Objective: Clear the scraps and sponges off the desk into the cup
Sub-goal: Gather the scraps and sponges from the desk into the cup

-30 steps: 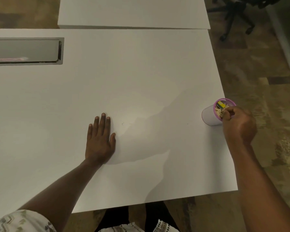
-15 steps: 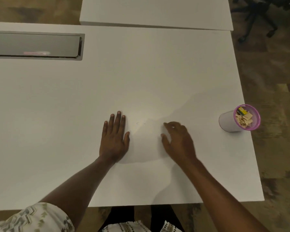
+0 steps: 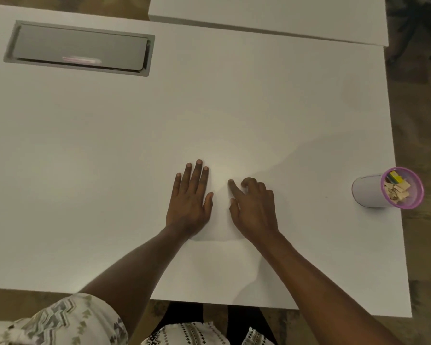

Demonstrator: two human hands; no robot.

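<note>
A white desk (image 3: pixel 110 170) fills most of the view, with patterned brown carpet (image 3: pixel 423 120) showing past its right edge and a second white desk (image 3: pixel 259 13) butted against its far side. A grey cable hatch (image 3: pixel 80 47) is set flush into the far left of the top.

The left hand (image 3: pixel 188 202) lies flat near the middle of the desk, palm down, fingers straight and close together, thumb out to the side; it holds nothing. Just beside it, the right hand (image 3: pixel 255 210) rests on the surface with its index finger stretched forward and touching the desk, the other fingers bent under at the knuckles. Nothing is visible in its grip.

The cup (image 3: pixel 369 191) stands well to the right of both hands, close to the desk's right edge. It is pale with a purple rim. Inside it sit tan scraps (image 3: pixel 395 191) and, behind them, a yellow and green sponge (image 3: pixel 395 179).

A patterned sleeve (image 3: pixel 67 322) shows at the lower left.
</note>
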